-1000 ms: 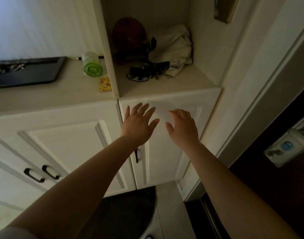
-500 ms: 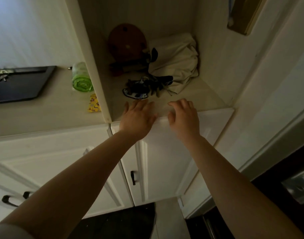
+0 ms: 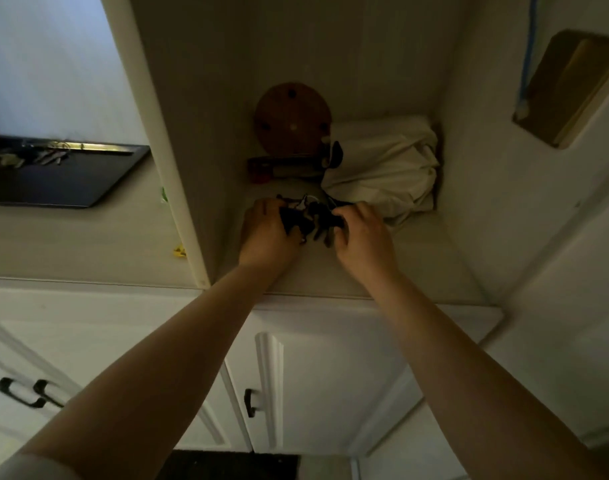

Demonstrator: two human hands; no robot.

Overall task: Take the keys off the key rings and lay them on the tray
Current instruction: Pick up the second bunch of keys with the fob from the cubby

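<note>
A dark bunch of keys (image 3: 308, 218) on rings lies on the shelf inside the open cabinet niche. My left hand (image 3: 266, 232) grips its left side and my right hand (image 3: 363, 233) grips its right side, both with fingers closed around it. Parts of the bunch are hidden under my fingers. A black tray (image 3: 71, 178) sits on the counter at the far left, with several loose keys (image 3: 50, 155) lying near its back edge.
Behind the keys stand a round brown wooden disc (image 3: 292, 116) and a crumpled white cloth bag (image 3: 386, 168). A vertical cabinet panel (image 3: 171, 168) separates the niche from the counter. White cupboard doors with black handles (image 3: 249, 403) are below.
Both hands moved up from the cupboard front onto the shelf and closed on the key bunch. The view tilted upward and closer to the niche.
</note>
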